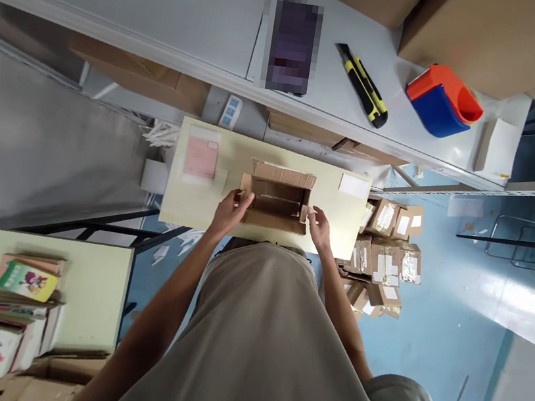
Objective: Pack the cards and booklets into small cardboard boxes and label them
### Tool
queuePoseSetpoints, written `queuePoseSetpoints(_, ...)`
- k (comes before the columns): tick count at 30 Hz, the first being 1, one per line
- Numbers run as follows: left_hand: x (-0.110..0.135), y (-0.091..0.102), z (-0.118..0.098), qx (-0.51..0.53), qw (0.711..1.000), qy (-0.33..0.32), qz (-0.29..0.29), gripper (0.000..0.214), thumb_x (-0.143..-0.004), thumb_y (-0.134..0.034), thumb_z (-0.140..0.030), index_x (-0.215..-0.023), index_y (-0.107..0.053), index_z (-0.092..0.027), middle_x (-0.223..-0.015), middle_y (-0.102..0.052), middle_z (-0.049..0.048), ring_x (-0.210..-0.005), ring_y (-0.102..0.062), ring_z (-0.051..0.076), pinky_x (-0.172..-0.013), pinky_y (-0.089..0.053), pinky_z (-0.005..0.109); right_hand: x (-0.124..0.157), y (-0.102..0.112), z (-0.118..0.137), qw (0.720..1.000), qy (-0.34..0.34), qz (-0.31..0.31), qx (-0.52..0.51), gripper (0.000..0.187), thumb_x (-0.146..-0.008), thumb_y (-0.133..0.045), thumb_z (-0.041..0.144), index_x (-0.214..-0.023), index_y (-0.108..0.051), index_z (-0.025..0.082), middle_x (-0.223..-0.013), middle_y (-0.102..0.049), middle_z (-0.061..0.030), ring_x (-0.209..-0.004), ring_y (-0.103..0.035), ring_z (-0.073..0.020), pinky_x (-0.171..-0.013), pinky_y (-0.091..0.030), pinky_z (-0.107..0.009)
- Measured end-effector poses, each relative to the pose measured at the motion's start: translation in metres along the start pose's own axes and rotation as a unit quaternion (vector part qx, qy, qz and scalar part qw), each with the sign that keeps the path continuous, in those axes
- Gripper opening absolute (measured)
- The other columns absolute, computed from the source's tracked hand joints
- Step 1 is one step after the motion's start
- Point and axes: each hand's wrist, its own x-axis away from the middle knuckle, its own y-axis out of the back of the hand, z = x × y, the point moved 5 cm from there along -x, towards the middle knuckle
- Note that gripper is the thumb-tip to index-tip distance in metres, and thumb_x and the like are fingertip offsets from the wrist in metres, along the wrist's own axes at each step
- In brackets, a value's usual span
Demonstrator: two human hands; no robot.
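Observation:
A small open cardboard box [274,221] sits on the pale yellow table [255,149] in front of my body, its long flaps folded outward. From what I can see of its inside, nothing lies in it. My left hand [232,211] grips the left short flap, thumb on top. On the opposite end, my right hand [319,227] pinches the right short flap between thumb and fingers. A pink sheet [200,157] lies on the table left of the box, and a white label [354,185] lies to the right.
On the grey shelf [185,10] beyond lie a yellow-black utility knife [363,86], a red-and-blue tape dispenser [443,100] and a blurred-out dark object [293,45]. Taped cartons [382,266] are piled on the floor at right. Books [27,279] stand on a side table at lower left.

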Motion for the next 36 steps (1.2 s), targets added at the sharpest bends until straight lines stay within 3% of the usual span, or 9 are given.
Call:
queuePoseSetpoints(3,-0.001,-0.001,0.003,-0.035,0.999,0.014,-0.003,0.050,-0.101,-0.064,-0.063,-0.127,-0.075,-0.021,-0.129,-0.083,0.0162,-0.125,-0.075,0.036,-0.106,-0.058,0.043,-0.005,-0.003,0.006,0.999,-0.007,-0.003,0.044,0.089,-0.093,-0.072,0.085,-0.155,-0.066,0.022,-0.134,-0.084,-0.0182,-0.127,-0.080,-0.0372,-0.114,-0.062,-0.055)
queuePoseSetpoints(7,-0.009,-0.001,0.010,-0.010,1.000,0.016,-0.007,0.042,-0.105,-0.058,-0.055,-0.123,-0.075,-0.021,-0.128,-0.083,0.0155,-0.121,-0.077,0.034,-0.105,-0.060,0.043,-0.009,-0.006,0.018,0.994,-0.002,-0.014,0.111,0.086,-0.091,-0.080,0.077,-0.155,-0.062,0.023,-0.136,-0.082,-0.0185,-0.129,-0.079,-0.0388,-0.114,-0.062,-0.056)
queuePoseSetpoints(13,-0.011,-0.003,0.016,0.024,0.999,-0.028,-0.011,0.038,-0.101,-0.065,-0.053,-0.122,-0.075,-0.022,-0.130,-0.083,0.0155,-0.123,-0.077,0.035,-0.110,-0.060,0.045,-0.002,-0.019,0.027,0.985,0.013,-0.057,0.163,0.101,-0.087,-0.087,0.071,-0.164,-0.048,0.018,-0.157,-0.066,-0.0297,-0.149,-0.062,-0.0502,-0.122,-0.054,-0.065)
queuePoseSetpoints(16,-0.012,-0.004,0.020,0.045,0.999,-0.030,0.002,0.035,-0.099,-0.067,-0.055,-0.116,-0.072,-0.024,-0.124,-0.083,0.0139,-0.120,-0.077,0.034,-0.108,-0.062,0.046,0.001,-0.026,0.032,0.982,0.034,-0.068,0.175,0.091,-0.096,-0.078,0.063,-0.165,-0.044,0.016,-0.163,-0.059,-0.0324,-0.151,-0.060,-0.0507,-0.123,-0.053,-0.065)
queuePoseSetpoints(21,-0.022,-0.004,0.033,0.125,0.992,0.002,0.017,0.031,-0.092,-0.070,-0.055,-0.091,-0.057,-0.027,-0.091,-0.070,0.0037,-0.090,-0.072,0.024,-0.092,-0.069,0.042,0.001,-0.011,0.024,0.985,0.051,-0.110,0.125,0.054,-0.111,-0.051,0.060,-0.149,-0.057,0.022,-0.142,-0.077,-0.0221,-0.120,-0.079,-0.0367,-0.107,-0.062,-0.050)
queuePoseSetpoints(24,-0.028,-0.003,0.033,0.153,0.988,-0.008,0.031,0.035,-0.090,-0.070,-0.057,-0.086,-0.053,-0.027,-0.084,-0.062,0.0004,-0.084,-0.066,0.021,-0.091,-0.070,0.041,-0.002,0.004,0.009,0.987,0.026,-0.130,0.095,0.049,-0.112,-0.041,0.057,-0.139,-0.061,0.021,-0.120,-0.084,-0.0192,-0.107,-0.080,-0.0347,-0.098,-0.063,-0.048)
queuePoseSetpoints(27,-0.033,-0.002,0.032,0.163,0.986,-0.004,0.044,0.036,-0.091,-0.070,-0.059,-0.086,-0.055,-0.026,-0.083,-0.061,0.0000,-0.085,-0.066,0.020,-0.091,-0.070,0.040,-0.004,0.013,-0.003,0.988,-0.021,-0.133,0.070,0.051,-0.110,-0.043,0.059,-0.134,-0.062,0.019,-0.112,-0.084,-0.0195,-0.101,-0.080,-0.0344,-0.093,-0.064,-0.049)
queuePoseSetpoints(31,-0.034,0.004,0.025,0.142,0.988,-0.002,0.066,0.030,-0.092,-0.071,-0.053,-0.090,-0.060,-0.025,-0.088,-0.070,0.0031,-0.091,-0.073,0.024,-0.093,-0.069,0.042,-0.001,0.017,0.003,0.984,-0.010,-0.158,0.083,0.049,-0.105,-0.052,0.054,-0.135,-0.062,0.017,-0.121,-0.084,-0.0234,-0.107,-0.081,-0.0350,-0.100,-0.064,-0.052)
queuePoseSetpoints(36,-0.031,0.028,-0.005,0.121,0.988,-0.066,0.063,0.026,-0.098,-0.070,-0.040,-0.116,-0.069,-0.022,-0.123,-0.082,0.0135,-0.121,-0.079,0.031,-0.110,-0.064,0.047,0.006,0.019,0.055,0.961,0.106,-0.218,0.134,0.051,-0.106,-0.053,0.051,-0.143,-0.062,0.017,-0.140,-0.076,-0.0276,-0.127,-0.075,-0.0389,-0.109,-0.062,-0.060)
